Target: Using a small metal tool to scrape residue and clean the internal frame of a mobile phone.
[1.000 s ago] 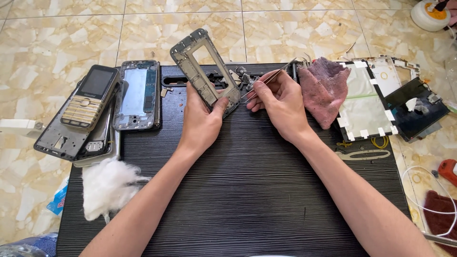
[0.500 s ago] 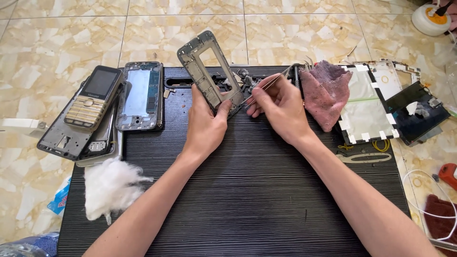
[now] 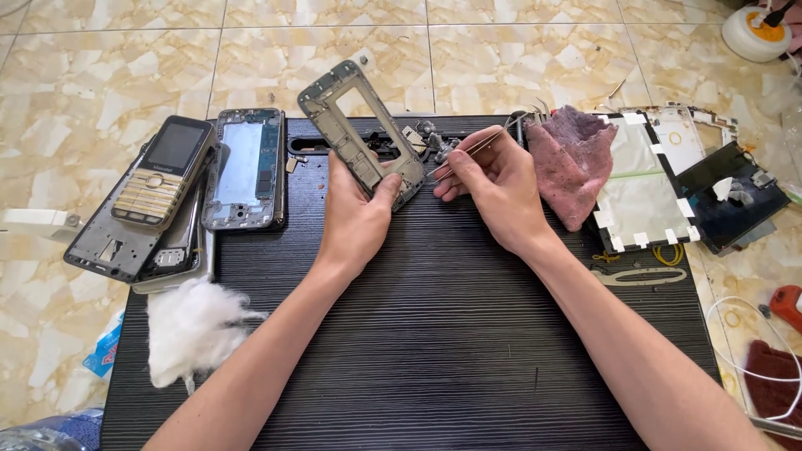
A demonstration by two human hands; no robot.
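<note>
over black mat (image 3: pixel 434 334) | left hand (image 3: pixel 355 213) grips phone frame (image 3: pixel 363 134) | right hand (image 3: pixel 497 184) pinches tweezers (image 3: pixel 472 150)

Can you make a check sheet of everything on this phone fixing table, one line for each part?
Surface: black ribbed mat lying on a tiled floor.
Job's things: grey phone frame, tilted up off the mat; thin tweezers pointing at its right edge.
Clutter: keypad phone on a stack of phone shells, an opened phone body, white cotton wad, pink cloth, taped screen panel, small loose parts.
Grippers: left hand grips the frame; right hand pinches the tweezers.
Cables: white wire at the mat's right side.
Surroundings: white and orange round thing at the far right corner.
</note>
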